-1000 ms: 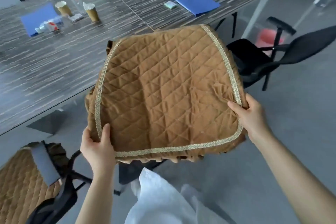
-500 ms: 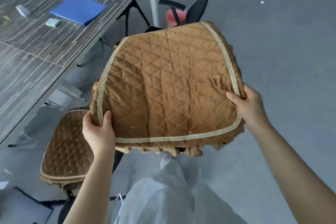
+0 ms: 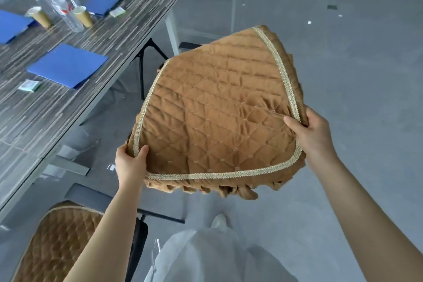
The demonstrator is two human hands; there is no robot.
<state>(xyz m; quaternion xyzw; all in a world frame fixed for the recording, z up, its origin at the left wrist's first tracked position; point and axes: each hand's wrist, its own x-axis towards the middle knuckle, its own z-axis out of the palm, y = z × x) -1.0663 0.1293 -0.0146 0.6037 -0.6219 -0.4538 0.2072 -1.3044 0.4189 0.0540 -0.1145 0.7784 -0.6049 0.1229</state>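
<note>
A brown quilted seat cover [image 3: 217,117] with pale braid trim and a ruffled edge is held up in the air in front of me, over the grey floor. My left hand [image 3: 130,165] grips its near left corner, thumb on top. My right hand [image 3: 311,133] grips its right edge, thumb on the quilted face and fingers hidden underneath. A second quilted brown cover [image 3: 57,242] lies on a chair seat at the lower left.
A striped grey table [image 3: 68,98] runs along the left with blue folders [image 3: 67,65], plastic bottles [image 3: 61,10], paper cups [image 3: 83,16] and a small packet [image 3: 29,85]. A black chair frame [image 3: 146,71] stands behind the cover. My white trousers and shoe [image 3: 218,221] show below.
My view has swung to the right along the table toward its end. The cover has moved with me, tilted with its far right corner higher. Both hands keep the same hold.
</note>
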